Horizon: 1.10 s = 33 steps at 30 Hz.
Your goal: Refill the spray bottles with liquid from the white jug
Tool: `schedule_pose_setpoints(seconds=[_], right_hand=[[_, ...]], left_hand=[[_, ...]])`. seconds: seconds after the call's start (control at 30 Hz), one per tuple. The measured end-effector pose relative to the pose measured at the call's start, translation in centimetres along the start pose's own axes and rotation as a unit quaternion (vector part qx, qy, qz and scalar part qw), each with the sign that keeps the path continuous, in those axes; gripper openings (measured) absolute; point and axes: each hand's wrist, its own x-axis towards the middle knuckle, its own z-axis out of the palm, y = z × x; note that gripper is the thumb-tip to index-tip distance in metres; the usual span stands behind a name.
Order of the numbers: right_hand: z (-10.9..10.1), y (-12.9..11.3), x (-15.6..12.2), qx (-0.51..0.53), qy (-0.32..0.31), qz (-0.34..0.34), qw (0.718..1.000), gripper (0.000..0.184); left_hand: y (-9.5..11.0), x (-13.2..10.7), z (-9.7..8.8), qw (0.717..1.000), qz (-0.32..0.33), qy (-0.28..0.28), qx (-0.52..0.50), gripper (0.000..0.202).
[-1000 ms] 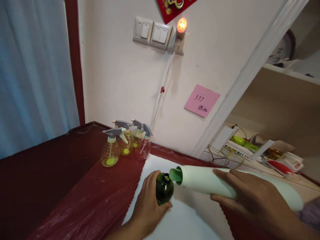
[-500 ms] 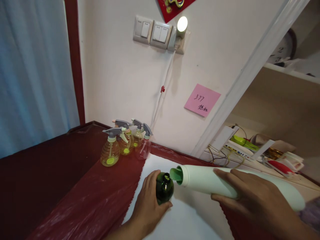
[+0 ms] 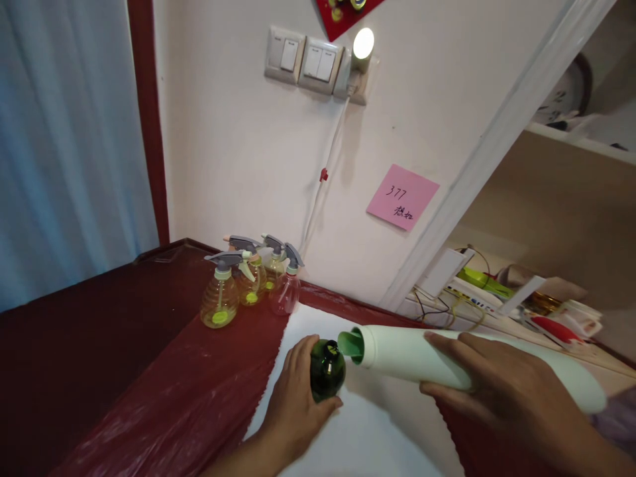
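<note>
My left hand (image 3: 293, 404) is wrapped round a small dark green bottle (image 3: 326, 368) standing on a white sheet (image 3: 358, 437). My right hand (image 3: 501, 391) grips a large white bottle (image 3: 412, 354) held almost level, its green spout (image 3: 350, 344) right at the green bottle's open top. No liquid is visible between them.
Several small yellowish spray bottles (image 3: 248, 281) with grey triggers stand by the wall on the dark red tabletop (image 3: 124, 371). A pink note (image 3: 402, 197), wall switches (image 3: 303, 61) and a lit night light (image 3: 362, 43) hang above. A cluttered shelf (image 3: 521, 298) lies to the right.
Both hands and bottles have held nearly the same pose. The night light went from orange to white. The view shifted very slightly.
</note>
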Motion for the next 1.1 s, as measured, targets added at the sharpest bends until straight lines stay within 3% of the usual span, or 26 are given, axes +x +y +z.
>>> schedule_pose_setpoints(seconds=[0.47,1.1], right_hand=[[-0.5,-0.2,0.5,-0.017,-0.018,0.0,1.0,0.042],[0.2,0.1,-0.2,-0.02,-0.016,0.0,1.0,0.048]], left_hand=[[0.1,-0.1,-0.2,1.0,-0.001,0.003,-0.01,0.089],[0.1,-0.1,-0.1,1.0,-0.001,-0.002,-0.002,0.089]])
